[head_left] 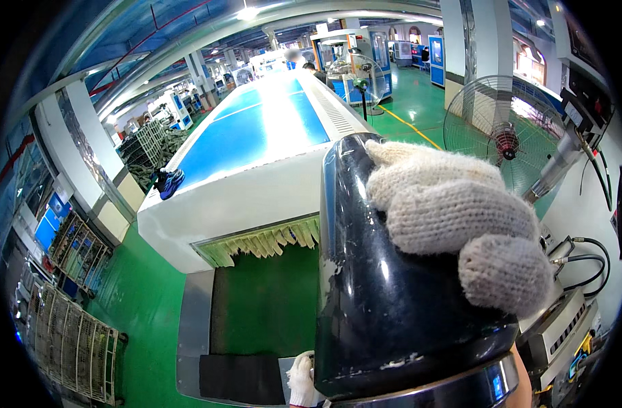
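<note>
Head view shows a glossy black cylindrical shell [386, 299] with a chrome rim raised close to the camera, filling the lower right. Right hand [461, 217], in a white knit glove, is clamped over the shell's upper side, fingers curled across it. Left hand [301, 381], also gloved, touches the shell's lower left edge; whether it grips cannot be told. Behind stands a long white machine [256, 170] with a blue top and a fringed curtain at its mouth, on a green floor [141, 299]. A wire-caged fan [505, 136] stands at right.
</note>
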{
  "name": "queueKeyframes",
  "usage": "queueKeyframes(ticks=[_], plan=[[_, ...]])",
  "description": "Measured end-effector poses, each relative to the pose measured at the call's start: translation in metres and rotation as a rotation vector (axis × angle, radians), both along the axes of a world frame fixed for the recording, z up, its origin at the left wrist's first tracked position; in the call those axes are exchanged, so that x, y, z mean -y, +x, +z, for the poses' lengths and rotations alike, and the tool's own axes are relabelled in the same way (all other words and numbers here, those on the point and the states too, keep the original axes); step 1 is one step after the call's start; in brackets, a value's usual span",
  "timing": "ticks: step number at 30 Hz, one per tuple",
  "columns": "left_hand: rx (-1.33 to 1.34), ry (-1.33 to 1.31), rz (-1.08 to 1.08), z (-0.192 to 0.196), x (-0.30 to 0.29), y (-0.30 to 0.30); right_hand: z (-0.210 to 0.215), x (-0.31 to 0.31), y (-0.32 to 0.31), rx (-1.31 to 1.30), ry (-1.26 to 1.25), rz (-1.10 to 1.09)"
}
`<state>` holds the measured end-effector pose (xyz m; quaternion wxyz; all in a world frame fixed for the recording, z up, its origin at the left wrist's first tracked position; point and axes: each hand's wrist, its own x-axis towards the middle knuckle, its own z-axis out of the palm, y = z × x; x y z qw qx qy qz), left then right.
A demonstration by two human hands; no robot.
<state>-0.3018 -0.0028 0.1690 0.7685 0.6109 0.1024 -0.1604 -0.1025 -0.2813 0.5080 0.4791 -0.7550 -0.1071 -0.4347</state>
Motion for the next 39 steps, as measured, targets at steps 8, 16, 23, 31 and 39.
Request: queueKeyframes(ticks=[8,16,23,31,39], plan=[[-0.001,0.023,-0.017,0.031,0.003,-0.005,-0.034,-0.036,-0.041,0.021,-0.014,0.009],[0.079,0.176,-0.051,0.022,-0.004,0.001,-0.028,-0.035,-0.04,0.053,-0.018,-0.006],[0.062,0.169,-0.03,0.01,-0.004,0.0,0.01,-0.004,-0.004,0.031,0.002,-0.027],[-0.047,0.005,-0.035,0.03,0.005,-0.008,0.02,0.008,0.007,0.021,0.029,-0.034],[0.035,0.12,-0.037,0.008,0.004,0.003,-0.006,-0.018,-0.029,0.068,0.031,-0.047]])
